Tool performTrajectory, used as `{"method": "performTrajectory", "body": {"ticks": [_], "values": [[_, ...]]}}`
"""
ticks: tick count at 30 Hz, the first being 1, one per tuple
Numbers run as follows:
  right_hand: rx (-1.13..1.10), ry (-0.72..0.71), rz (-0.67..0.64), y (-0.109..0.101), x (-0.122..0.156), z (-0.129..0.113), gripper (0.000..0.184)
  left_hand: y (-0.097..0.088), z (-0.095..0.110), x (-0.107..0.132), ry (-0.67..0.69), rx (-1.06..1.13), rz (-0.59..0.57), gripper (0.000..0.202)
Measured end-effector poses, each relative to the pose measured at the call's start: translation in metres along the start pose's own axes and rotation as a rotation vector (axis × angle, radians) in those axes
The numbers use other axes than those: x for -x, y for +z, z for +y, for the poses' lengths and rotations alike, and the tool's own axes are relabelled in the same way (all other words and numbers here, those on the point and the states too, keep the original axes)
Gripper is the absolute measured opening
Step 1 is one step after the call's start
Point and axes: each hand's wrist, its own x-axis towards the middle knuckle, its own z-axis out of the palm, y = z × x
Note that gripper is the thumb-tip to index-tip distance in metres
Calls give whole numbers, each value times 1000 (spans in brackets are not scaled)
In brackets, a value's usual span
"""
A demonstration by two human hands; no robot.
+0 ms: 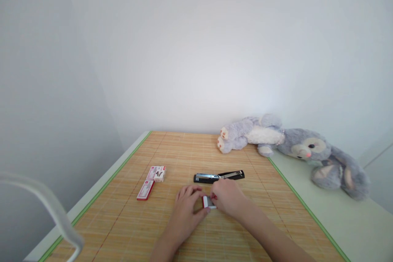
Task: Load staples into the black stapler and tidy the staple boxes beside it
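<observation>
A small red-and-white staple box [204, 202] lies on the mat with grey staples [210, 201] showing in it. My left hand [186, 206] steadies the box from the left, thumb at its near edge and index finger at its far edge. Over the box's right end, my right hand [225, 194] has its fingers pinched together; what lies between them is hidden. Just beyond my hands, a black stapler [233, 175] lies opened out flat, its metal staple channel [207, 176] exposed.
Two more small boxes, a white one [159, 174] and a red-edged one [145, 190], lie to the left on the bamboo mat [147, 229]. A grey plush rabbit [264, 135] lies at the back right. A blurred white curved bar [52, 204] crosses the lower left.
</observation>
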Motion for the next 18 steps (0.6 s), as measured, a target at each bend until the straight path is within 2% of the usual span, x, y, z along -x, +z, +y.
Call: {"method": "performTrajectory", "body": {"ticks": [3,6,10,14,18], "values": [[6,-36,-5,0,-6,-3,18,1,-2,-1,-7,8,7,30],[-28,-73,5,-2,-4,5,14,1,-3,-2,-2,13,14,30],[-299,-68,52,3,7,32,12,2,-1,-2,-17,-8,26,29],[-574,2,73,17,22,61,13,2,1,-2,-47,-41,22,29],[-631,28,119,27,37,77,19,1,2,-1,-54,-42,21,35]]}}
